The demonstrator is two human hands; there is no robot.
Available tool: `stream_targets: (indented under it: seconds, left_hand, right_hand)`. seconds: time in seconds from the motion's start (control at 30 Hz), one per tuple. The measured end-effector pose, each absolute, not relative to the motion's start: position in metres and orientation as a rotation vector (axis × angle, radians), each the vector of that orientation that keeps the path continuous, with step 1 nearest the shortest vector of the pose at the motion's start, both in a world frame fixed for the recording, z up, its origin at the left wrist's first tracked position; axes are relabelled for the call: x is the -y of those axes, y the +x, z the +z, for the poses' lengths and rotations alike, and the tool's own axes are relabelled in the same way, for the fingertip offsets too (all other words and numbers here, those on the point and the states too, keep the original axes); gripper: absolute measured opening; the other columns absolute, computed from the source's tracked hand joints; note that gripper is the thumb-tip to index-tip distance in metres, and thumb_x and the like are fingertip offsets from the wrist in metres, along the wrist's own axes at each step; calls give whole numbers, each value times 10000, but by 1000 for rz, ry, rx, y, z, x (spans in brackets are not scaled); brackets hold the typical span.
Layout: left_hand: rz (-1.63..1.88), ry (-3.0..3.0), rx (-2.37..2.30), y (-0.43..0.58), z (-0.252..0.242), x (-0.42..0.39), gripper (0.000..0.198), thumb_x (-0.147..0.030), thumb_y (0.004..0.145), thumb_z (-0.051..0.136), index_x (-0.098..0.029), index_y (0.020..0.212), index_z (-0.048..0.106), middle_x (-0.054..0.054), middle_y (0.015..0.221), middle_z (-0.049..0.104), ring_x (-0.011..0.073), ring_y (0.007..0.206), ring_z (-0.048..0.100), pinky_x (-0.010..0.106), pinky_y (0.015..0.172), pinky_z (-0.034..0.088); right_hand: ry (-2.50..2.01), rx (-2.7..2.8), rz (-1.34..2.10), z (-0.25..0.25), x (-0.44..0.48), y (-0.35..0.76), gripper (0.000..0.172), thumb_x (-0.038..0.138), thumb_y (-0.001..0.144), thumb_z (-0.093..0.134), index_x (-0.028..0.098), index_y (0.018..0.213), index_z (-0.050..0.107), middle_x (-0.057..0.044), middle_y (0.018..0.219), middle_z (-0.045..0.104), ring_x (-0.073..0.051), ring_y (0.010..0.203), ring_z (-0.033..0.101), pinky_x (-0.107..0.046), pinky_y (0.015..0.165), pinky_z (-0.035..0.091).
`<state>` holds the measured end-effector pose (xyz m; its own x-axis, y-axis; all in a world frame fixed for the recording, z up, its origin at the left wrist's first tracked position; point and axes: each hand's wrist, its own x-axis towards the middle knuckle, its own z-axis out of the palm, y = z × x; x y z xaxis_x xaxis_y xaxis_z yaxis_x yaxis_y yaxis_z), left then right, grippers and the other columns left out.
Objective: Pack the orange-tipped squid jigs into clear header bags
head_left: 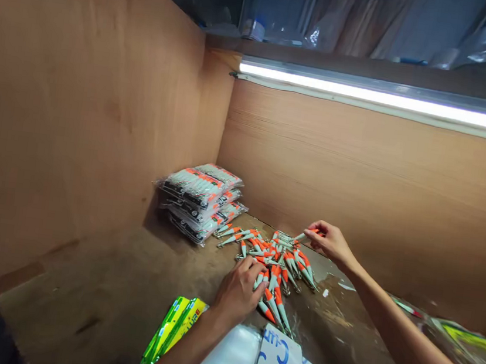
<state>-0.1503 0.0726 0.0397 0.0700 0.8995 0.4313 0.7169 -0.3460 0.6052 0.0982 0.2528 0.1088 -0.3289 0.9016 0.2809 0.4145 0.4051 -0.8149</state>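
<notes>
A loose pile of orange-and-white fishing lures (290, 261) with metal hooks or rings lies on the brown tabletop. At the near left side of this pile, my left hand (242, 288) is closed, its fingers curled round a few lures; the exact number is hidden. My right hand (328, 240) is at the far right edge of the pile, pinching one fishing lure (306, 235) between thumb and fingers. The tip of that lure points toward the other lures.
Clear packs of lures (201, 197) are stacked in the back corner. Yellow-green cards (176, 327), clear plastic bags (227, 360) and white blocks with blue writing (281, 358) lie in front. More packaging (467, 339) is at right. A lit tube lamp (382, 96) hangs under the shelf.
</notes>
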Motion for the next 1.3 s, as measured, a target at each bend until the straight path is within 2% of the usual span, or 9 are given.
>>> stream_targets:
  seconds: [0.1, 0.3, 0.4, 0.53, 0.67, 0.8, 0.87, 1.03, 1.3]
  left_hand:
    - [1072, 2223, -1551, -147, 38, -74, 228, -283, 918, 545, -251, 1124, 637, 58, 1099, 596, 230, 1064, 553, 347, 943, 442]
    - [833, 2503, -1295, -129, 44, -65, 267, -292, 890, 598, -264, 1154, 623, 50, 1086, 624, 241, 1058, 557, 370, 929, 448]
    - [668, 2577, -1142, -119, 47, -50, 480, -394, 811, 702, -296, 1262, 574, 51, 1166, 611, 257, 1109, 552, 384, 960, 446]
    - [442, 2676, -1188, -109, 41, -31, 924, -514, 560, 856, -306, 1383, 490, 98, 1390, 490, 365, 1302, 425, 493, 1081, 352]
    - [335, 2711, -1300, -101, 39, -25, 818, -422, 593, 848, -289, 1334, 529, 108, 1388, 481, 369, 1327, 386, 499, 1098, 313]
    - [330, 2663, -1281, -89, 51, -24, 691, -446, 630, 821, -291, 1250, 556, 63, 1199, 562, 317, 1155, 502, 436, 1002, 395]
    - [381, 2633, -1255, -80, 57, -22, 744, -447, 634, 826, -292, 1293, 515, 58, 1202, 556, 300, 1126, 515, 415, 988, 406]
    - [463, 2580, -1082, -45, 57, -15, 1014, -435, 617, 859, -317, 1472, 327, 73, 1291, 508, 283, 1160, 517, 393, 999, 429]
    - [507, 2560, -1016, -18, 28, -1, 1042, -378, 570, 892, -354, 1463, 357, 73, 1277, 518, 302, 1132, 537, 426, 957, 481]
  right_hand:
    - [-1198, 1733, 822, 79, -196, 157, 459, 612, 783, 655, 171, 872, 568, 8, 642, 589, -133, 539, 574, -256, 530, 491]
    - [-1277, 1503, 743, 18, -103, 219, 428, 601, 779, 658, 197, 889, 572, -16, 752, 641, -172, 651, 630, -302, 624, 545]
    - [-1302, 1464, 741, 7, -68, 238, 384, 562, 784, 675, 198, 880, 596, -18, 747, 657, -184, 661, 640, -304, 623, 543]
    - [-1346, 1716, 560, 5, -23, 264, 221, 424, 849, 661, 213, 912, 650, -40, 864, 694, -209, 798, 658, -330, 730, 541]
    - [-1336, 2050, 175, 7, 5, 281, 122, 282, 915, 601, 254, 968, 707, -55, 969, 720, -270, 1048, 606, -446, 926, 489]
    - [-1302, 2080, 70, 16, 15, 286, 219, 256, 950, 557, 271, 1119, 694, -81, 1011, 718, -252, 938, 622, -436, 853, 512]
    - [-1226, 2062, 148, 22, 19, 285, 230, 284, 964, 551, 259, 1152, 682, -89, 1033, 707, -239, 935, 632, -400, 840, 515]
    - [-1108, 2169, 304, 26, 32, 270, 157, 331, 953, 595, 237, 1020, 701, -57, 896, 693, -196, 835, 626, -311, 738, 487]
    - [-1226, 2309, 142, 11, 45, 218, 105, 248, 948, 591, 242, 893, 681, -46, 835, 682, -213, 836, 563, -331, 731, 411]
